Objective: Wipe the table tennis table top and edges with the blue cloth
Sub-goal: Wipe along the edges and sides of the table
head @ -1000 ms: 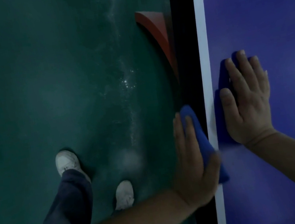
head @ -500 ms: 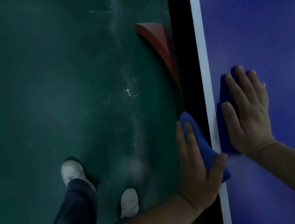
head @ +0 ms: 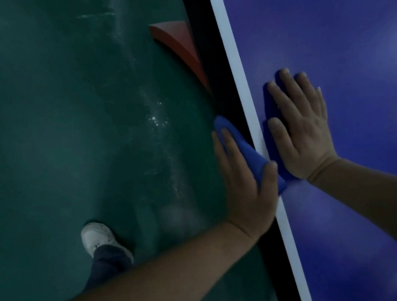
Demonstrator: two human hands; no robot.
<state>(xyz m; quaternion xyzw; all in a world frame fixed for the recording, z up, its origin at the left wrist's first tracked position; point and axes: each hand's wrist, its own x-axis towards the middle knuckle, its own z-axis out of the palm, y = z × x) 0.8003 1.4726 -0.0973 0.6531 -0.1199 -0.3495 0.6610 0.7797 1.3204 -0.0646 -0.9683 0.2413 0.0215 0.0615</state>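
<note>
**One cloth, two hands at the table edge**

Two bare hands work at the long edge of one table tennis table (head: 347, 41), whose blue top fills the right side of the view. A single white line (head: 229, 40) runs along that top's border, and one dark side edge (head: 206, 52) drops below it.

There is one blue cloth (head: 239, 143), folded over the edge so that it covers part of the side and part of the white line. The left hand (head: 247, 179) grips it there: four fingers lie straight and together against the cloth on the side of the table, while the thumb hooks over the top, clamping the cloth around the edge.

The right hand (head: 301, 130) lies palm down on the blue top just beside the cloth, all five fingers straight and close together, holding nothing. A dark patch sits along its left side; whether that is shadow or more cloth cannot be told.

Below the table lies a green floor (head: 47, 102) with pale scuffs. On it stand one white shoe (head: 96, 237) with one dark trouser leg (head: 106, 267) above it. One red curved piece (head: 178, 42) shows under the table edge.
</note>
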